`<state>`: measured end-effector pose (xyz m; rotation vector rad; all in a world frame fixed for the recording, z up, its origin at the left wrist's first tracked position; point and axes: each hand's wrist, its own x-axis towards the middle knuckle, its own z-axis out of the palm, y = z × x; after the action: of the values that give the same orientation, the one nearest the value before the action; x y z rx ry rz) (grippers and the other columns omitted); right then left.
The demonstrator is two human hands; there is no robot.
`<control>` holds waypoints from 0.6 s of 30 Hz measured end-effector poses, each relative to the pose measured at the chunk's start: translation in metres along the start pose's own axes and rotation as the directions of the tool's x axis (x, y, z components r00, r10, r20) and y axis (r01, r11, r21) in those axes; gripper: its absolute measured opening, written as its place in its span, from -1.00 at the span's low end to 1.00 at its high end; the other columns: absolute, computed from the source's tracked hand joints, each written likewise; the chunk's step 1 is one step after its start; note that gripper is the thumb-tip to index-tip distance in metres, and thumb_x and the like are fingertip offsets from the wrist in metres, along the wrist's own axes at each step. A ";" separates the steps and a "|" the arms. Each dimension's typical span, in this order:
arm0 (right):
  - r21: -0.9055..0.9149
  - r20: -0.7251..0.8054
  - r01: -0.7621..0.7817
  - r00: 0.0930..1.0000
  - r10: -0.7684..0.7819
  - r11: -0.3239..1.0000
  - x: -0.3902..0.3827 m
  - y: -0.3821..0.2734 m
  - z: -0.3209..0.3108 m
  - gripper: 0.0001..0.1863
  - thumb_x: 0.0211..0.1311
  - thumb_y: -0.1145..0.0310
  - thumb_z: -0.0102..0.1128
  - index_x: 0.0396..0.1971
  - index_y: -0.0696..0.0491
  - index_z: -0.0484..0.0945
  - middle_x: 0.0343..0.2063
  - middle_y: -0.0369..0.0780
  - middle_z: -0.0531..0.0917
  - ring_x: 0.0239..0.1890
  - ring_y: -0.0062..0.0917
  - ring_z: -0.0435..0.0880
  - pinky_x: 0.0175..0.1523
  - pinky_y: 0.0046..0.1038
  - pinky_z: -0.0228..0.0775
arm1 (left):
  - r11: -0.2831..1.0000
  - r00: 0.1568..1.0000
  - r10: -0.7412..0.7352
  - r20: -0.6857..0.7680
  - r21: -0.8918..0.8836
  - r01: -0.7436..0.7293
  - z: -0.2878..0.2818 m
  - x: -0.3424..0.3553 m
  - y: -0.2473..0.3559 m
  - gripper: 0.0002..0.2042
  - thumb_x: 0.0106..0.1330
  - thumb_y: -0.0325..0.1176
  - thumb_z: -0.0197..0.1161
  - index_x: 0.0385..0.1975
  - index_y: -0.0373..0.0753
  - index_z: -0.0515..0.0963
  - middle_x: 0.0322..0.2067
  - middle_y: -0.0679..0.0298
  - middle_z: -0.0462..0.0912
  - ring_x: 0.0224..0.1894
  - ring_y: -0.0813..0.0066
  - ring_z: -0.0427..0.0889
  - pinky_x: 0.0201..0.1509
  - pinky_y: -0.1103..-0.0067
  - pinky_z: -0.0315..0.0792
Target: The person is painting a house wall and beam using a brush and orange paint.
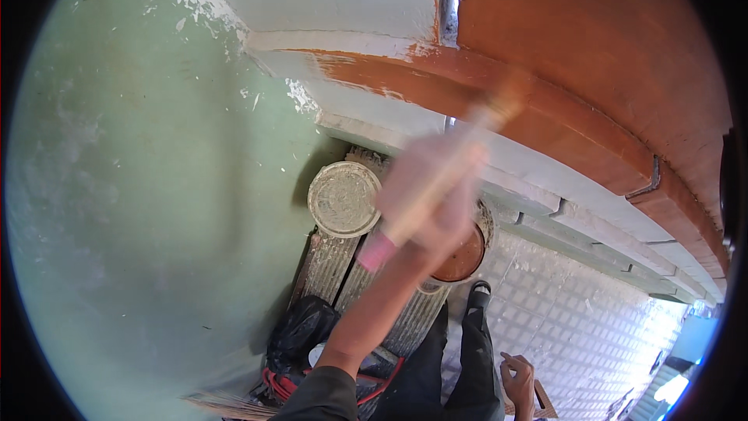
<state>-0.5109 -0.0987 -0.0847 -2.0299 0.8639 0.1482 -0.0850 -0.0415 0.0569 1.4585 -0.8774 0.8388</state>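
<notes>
My left hand [428,191], blurred by motion, is closed around a paintbrush [417,206] with a light handle and pink end. Its blurred bristles are over a curved orange-brown painted ledge [592,132]. Below the hand is a round bucket [460,257] holding orange-brown paint, partly hidden by my arm, beside a pale crusted lid or container top [343,199] on weathered planks [319,273]. My right hand [518,382] hangs low with curled fingers; what it holds, if anything, is unclear.
A pale green wall [156,187] fills the left side. White and orange-brown stepped surfaces run across the top and right. My legs [475,351] show above a patterned floor [561,296]. A black bag [300,327] and red hose or cord [276,382] lie near the planks.
</notes>
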 end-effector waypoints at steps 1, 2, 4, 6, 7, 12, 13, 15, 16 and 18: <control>0.015 -0.012 -0.004 1.000 0.005 1.000 -0.002 0.004 -0.001 -0.70 0.11 0.58 0.19 -0.14 0.23 0.72 -0.41 -0.01 0.72 -0.35 -0.26 0.76 -0.18 -0.38 0.57 | 0.987 0.982 -0.147 -0.117 -0.078 0.139 -0.004 0.000 -0.025 -0.84 0.25 -0.52 0.39 -0.22 -0.43 0.66 -0.31 0.19 0.71 -0.34 0.47 0.66 -0.22 0.57 0.52; 0.044 -0.005 0.009 1.000 -0.009 0.999 -0.003 0.004 0.001 -0.70 0.11 0.58 0.19 -0.15 0.23 0.72 -0.41 -0.01 0.72 -0.35 -0.26 0.76 -0.18 -0.37 0.57 | 0.888 0.855 -0.455 -0.251 -0.206 0.412 -0.021 0.011 -0.041 -0.82 0.32 -0.45 0.37 -0.18 -0.44 0.66 -0.29 0.23 0.71 -0.34 0.56 0.65 -0.29 0.62 0.52; 0.020 -0.004 0.000 1.000 0.001 1.000 -0.004 0.006 0.002 -0.71 0.11 0.58 0.19 -0.15 0.23 0.72 -0.41 -0.01 0.72 -0.35 -0.25 0.76 -0.18 -0.38 0.57 | 0.926 0.846 -0.340 -0.410 0.012 0.378 -0.051 0.034 -0.068 -0.78 0.34 -0.42 0.37 -0.17 -0.47 0.66 -0.28 0.16 0.73 -0.38 0.55 0.66 -0.37 0.61 0.54; -0.005 -0.004 -0.010 1.000 0.010 1.000 -0.007 0.010 0.002 -0.71 0.10 0.58 0.19 -0.15 0.23 0.72 -0.41 -0.01 0.72 -0.35 -0.25 0.76 -0.18 -0.38 0.57 | 0.918 0.861 -0.246 -0.446 0.178 0.354 -0.079 0.035 -0.090 -0.78 0.34 -0.41 0.37 -0.17 -0.48 0.66 -0.27 0.14 0.73 -0.39 0.53 0.66 -0.39 0.58 0.55; -0.009 -0.009 0.005 1.000 -0.005 1.000 -0.007 0.013 0.005 -0.70 0.10 0.58 0.19 -0.15 0.23 0.72 -0.41 -0.01 0.72 -0.35 -0.25 0.76 -0.19 -0.38 0.57 | 0.915 0.836 -0.238 -0.494 0.175 0.363 -0.090 0.036 -0.095 -0.80 0.35 -0.45 0.36 -0.18 -0.48 0.65 -0.29 0.14 0.73 -0.36 0.50 0.67 -0.32 0.58 0.56; 0.021 -0.006 0.027 1.000 -0.027 0.999 -0.005 0.011 0.005 -0.69 0.10 0.58 0.19 -0.14 0.24 0.72 -0.42 -0.02 0.71 -0.37 -0.27 0.76 -0.21 -0.40 0.56 | 0.942 0.928 -0.011 -0.373 0.307 0.135 -0.052 -0.002 -0.069 -0.88 0.33 -0.54 0.31 -0.21 -0.43 0.67 -0.31 0.13 0.73 -0.36 0.43 0.70 -0.30 0.55 0.57; 0.021 -0.006 0.029 1.000 -0.029 0.999 -0.005 0.012 0.004 -0.69 0.10 0.59 0.18 -0.14 0.24 0.72 -0.43 -0.02 0.71 -0.37 -0.27 0.75 -0.21 -0.40 0.56 | 0.950 0.964 0.025 -0.264 0.308 0.060 -0.029 -0.011 -0.055 -0.89 0.31 -0.56 0.33 -0.21 -0.43 0.66 -0.30 0.11 0.73 -0.34 0.41 0.71 -0.25 0.51 0.58; 0.020 -0.012 0.027 1.000 -0.027 0.999 -0.004 0.015 0.002 -0.69 0.09 0.59 0.18 -0.14 0.24 0.72 -0.44 -0.03 0.71 -0.38 -0.28 0.75 -0.22 -0.40 0.56 | 0.988 0.980 0.001 -0.199 0.151 0.030 0.010 -0.024 -0.018 -0.86 0.28 -0.53 0.37 -0.23 -0.45 0.64 -0.34 0.10 0.70 -0.35 0.39 0.70 -0.25 0.50 0.56; 0.021 -0.010 0.020 1.000 -0.020 1.000 -0.004 0.015 0.001 -0.69 0.09 0.59 0.18 -0.14 0.24 0.72 -0.44 -0.03 0.70 -0.39 -0.29 0.74 -0.22 -0.40 0.56 | 0.998 0.983 -0.067 -0.173 0.002 0.068 0.016 -0.030 -0.005 -0.84 0.27 -0.51 0.38 -0.24 -0.46 0.63 -0.35 0.10 0.69 -0.36 0.38 0.69 -0.25 0.50 0.55; 0.022 -0.006 0.014 1.000 -0.014 1.000 -0.004 0.013 0.000 -0.70 0.10 0.59 0.18 -0.15 0.24 0.72 -0.45 -0.03 0.70 -0.40 -0.30 0.74 -0.22 -0.40 0.56 | 0.972 0.969 -0.209 -0.130 -0.136 0.192 0.011 -0.034 0.016 -0.81 0.27 -0.49 0.38 -0.21 -0.47 0.62 -0.35 0.12 0.68 -0.38 0.40 0.67 -0.28 0.52 0.54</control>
<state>-0.5222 -0.1010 -0.0915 -2.0161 0.8510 0.1244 -0.1150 -0.0518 0.0333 1.3372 -0.6492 0.7156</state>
